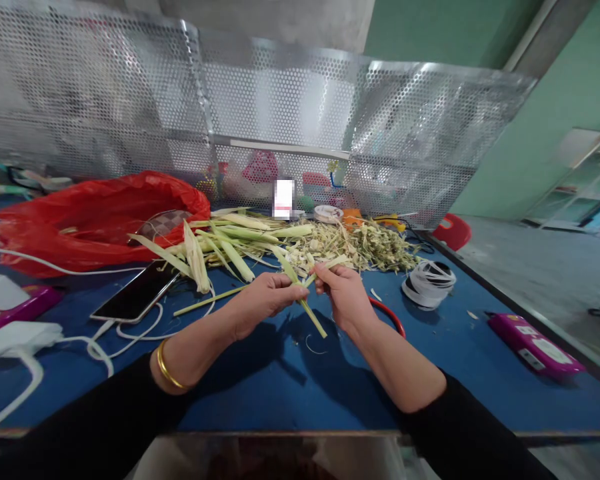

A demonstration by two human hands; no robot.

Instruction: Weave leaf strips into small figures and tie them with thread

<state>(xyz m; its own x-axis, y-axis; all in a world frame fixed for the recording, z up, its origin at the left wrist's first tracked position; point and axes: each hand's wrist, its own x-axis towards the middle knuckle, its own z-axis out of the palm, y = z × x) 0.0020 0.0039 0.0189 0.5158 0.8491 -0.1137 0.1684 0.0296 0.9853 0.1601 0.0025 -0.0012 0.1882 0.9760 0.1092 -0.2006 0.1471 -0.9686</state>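
My left hand (267,293) pinches a narrow green corn husk strip (314,320), whose lower end points down toward the table. Close beside it, my right hand (343,293) is closed on a pale strip of husk (336,261) that crosses the green one between my fingertips. Whether the two strips are joined there I cannot tell. Just beyond my hands lie loose corn husks (237,233), green and pale yellow, and a heap of dry plant scraps (380,248). One thin stalk (207,301) rests on the blue table (300,407) left of my left hand.
A red plastic bag (40,230) stands at the left, near a phone (135,293) with white cables. At the right are a roll of white tape (429,285) and a purple box-shaped device (535,343). A perforated metal screen (280,100) borders the back.
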